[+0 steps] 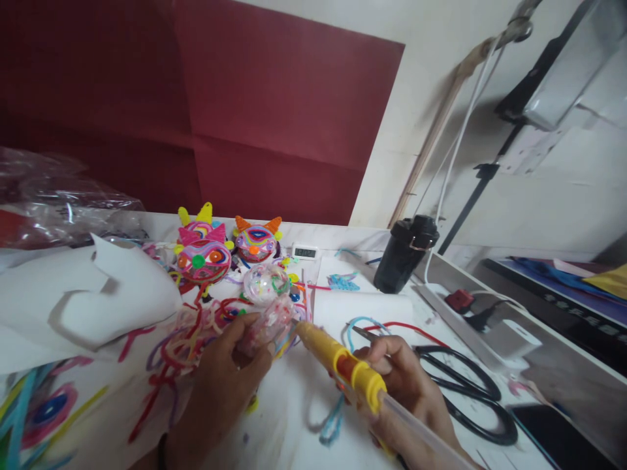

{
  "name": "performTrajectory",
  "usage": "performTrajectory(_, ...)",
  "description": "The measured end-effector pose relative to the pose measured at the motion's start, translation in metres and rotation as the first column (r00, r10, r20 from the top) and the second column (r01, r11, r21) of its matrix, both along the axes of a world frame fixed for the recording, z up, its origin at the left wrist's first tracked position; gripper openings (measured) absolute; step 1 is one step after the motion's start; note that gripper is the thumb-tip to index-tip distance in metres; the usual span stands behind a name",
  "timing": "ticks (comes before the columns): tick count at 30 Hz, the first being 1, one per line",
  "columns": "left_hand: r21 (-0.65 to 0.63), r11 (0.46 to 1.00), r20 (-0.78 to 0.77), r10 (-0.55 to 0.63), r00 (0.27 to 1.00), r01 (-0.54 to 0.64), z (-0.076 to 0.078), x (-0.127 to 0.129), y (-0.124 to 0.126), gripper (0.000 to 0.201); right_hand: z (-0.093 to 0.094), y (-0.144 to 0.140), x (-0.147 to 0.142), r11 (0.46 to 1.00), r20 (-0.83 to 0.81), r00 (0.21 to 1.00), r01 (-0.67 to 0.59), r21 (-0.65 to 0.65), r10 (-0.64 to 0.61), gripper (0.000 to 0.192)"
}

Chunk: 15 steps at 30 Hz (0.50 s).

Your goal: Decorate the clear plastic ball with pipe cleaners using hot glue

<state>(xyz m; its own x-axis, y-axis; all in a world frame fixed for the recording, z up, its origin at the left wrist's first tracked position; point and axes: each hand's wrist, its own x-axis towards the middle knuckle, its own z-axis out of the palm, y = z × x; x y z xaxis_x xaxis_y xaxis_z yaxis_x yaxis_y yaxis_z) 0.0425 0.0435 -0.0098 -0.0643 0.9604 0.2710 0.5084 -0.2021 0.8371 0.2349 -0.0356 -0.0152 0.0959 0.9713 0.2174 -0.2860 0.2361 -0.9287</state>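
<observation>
At lower centre I see my left grip (230,365) clenched on the clear ornament (267,326), my right grip (401,378) grasping the glue gun (343,362) whose nozzle touches it.

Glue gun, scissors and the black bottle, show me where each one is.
glue gun (343,362): head view, on its yellow barrel, held in the right hand.
scissors (482,391): head view, on the black handle loops.
black bottle (401,261): head view, on its dark body.
</observation>
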Motion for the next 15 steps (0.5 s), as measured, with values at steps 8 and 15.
performTrajectory(8, -0.004, 0.997, 0.031, -0.080, 0.996, 0.080, -0.006, 0.000, 0.002, 0.028, -0.003, -0.004, -0.005, 0.997, -0.095, 0.993, -0.070, -0.028, 0.067, 0.050)
performTrajectory(15, -0.012, 0.997, 0.048, -0.076, 0.996, 0.077, -0.007, -0.001, 0.001, 0.029, -0.011, -0.004, -0.004, 0.989, -0.029, 0.990, -0.135, 0.053, 0.137, 0.044)
